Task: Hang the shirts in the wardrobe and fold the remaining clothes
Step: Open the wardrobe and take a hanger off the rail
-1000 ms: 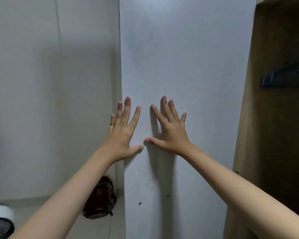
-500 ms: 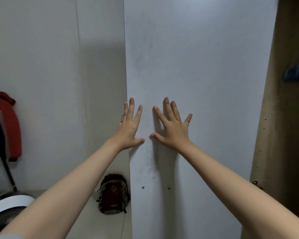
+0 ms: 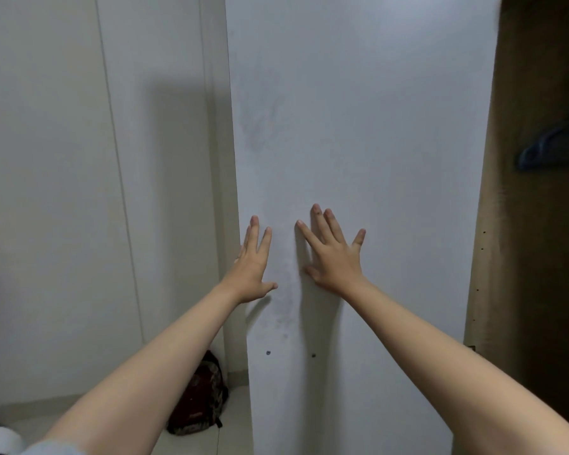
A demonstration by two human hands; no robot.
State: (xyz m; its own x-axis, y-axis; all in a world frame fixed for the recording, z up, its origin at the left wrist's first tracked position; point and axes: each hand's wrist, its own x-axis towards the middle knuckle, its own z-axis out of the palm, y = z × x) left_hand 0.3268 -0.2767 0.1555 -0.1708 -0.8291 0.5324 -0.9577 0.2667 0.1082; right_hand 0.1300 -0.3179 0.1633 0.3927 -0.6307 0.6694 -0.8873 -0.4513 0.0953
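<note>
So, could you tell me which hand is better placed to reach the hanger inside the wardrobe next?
The right hand, probably: it rests flat on the white door, nearer the dark hanger than the left hand.

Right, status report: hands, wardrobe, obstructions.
Left hand and right hand open, flat against white wardrobe door. Dark hanger visible inside opening at right. No shirts in view. Backpack on floor beside door.

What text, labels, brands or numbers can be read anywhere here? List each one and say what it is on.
None can be read.
Backpack on the floor: a pale strip low on its front may be a label, too blurred to read.
White door: plain, only two small dark holes and smudges.
Wardrobe inside and dark hanger: no writing visible.
</note>
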